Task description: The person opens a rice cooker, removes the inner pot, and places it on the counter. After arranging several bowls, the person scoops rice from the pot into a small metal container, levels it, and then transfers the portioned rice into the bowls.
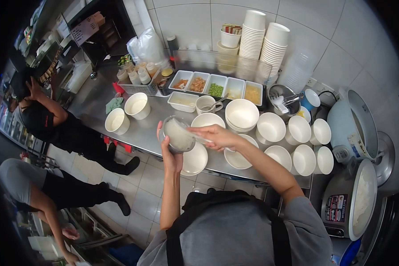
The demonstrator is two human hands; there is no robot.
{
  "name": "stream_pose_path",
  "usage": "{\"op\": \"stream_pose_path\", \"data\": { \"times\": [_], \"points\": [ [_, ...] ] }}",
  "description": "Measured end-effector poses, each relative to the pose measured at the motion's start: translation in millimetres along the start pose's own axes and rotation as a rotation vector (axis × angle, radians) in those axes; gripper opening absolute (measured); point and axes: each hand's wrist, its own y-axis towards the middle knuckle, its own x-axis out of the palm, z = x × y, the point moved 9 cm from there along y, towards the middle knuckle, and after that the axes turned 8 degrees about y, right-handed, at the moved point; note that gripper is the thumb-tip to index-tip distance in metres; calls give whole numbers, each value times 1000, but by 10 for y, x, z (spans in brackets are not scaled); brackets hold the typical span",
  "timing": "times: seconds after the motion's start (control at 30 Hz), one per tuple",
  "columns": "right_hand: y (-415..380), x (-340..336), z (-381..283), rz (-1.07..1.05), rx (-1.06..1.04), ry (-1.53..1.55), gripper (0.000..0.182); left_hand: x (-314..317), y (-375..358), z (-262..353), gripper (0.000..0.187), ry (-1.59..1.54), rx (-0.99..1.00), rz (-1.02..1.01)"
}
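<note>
My left hand (170,155) is wrapped round a clear plastic bowl (189,148) with white rice (176,135) in it, held above the counter's front edge. Gripped in my right hand (216,136) is a pale rice paddle (187,127), its blade over the rice. Below the hands, a white paper bowl (194,160) stands at the counter edge, and another white bowl (208,119) sits just behind. Right of them are a stack of white bowls (242,114) and a single bowl (240,158), partly hidden by my right forearm.
Several white bowls (271,127) stand on the right, near a rice cooker (341,206) with rice inside. Topping trays (217,87), a mug (205,104) and tall cup stacks (252,44) line the back. Two people work at left, one in a black shirt (42,113).
</note>
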Motion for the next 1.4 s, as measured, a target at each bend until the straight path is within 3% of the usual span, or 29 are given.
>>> {"op": "stream_pose_path", "data": {
  "times": [0.13, 0.17, 0.27, 0.4, 0.43, 0.57, 0.7, 0.8, 0.93, 1.27, 1.4],
  "points": [
    [94, 17, 64, 122, -39, 9, 39, -158, -46, 103, 71, 25, 232, 113],
    [116, 113, 146, 122, 34, -91, 41, -177, -67, 126, 73, 52, 271, 140],
    [285, 347, 287, 68, 44, 142, 42, -344, -25, 78, 79, 349, 353, 222],
    [416, 270, 339, -112, 182, 438, 43, -398, 15, 117, 81, 138, 274, 178],
    [394, 230, 328, -70, 188, 407, 44, -398, 10, 108, 81, 140, 287, 177],
    [426, 282, 215, 162, -101, -149, 42, -397, 39, 5, 82, 224, 264, 185],
    [348, 238, 225, -101, 133, 118, 44, -429, -58, 76, 80, 238, 182, 107],
    [243, -38, 191, -57, 125, 379, 46, -435, -191, 64, 75, 40, 20, 63],
    [182, -215, 104, 5, 33, 486, 46, -618, -272, -349, 67, 155, -170, 49],
    [214, -156, 163, 23, -7, 486, 43, -1199, 605, -240, 60, 434, 66, 172],
    [242, -207, 76, 49, -54, 476, 41, -1283, 900, -81, 65, 423, 24, 168]
  ]
}}
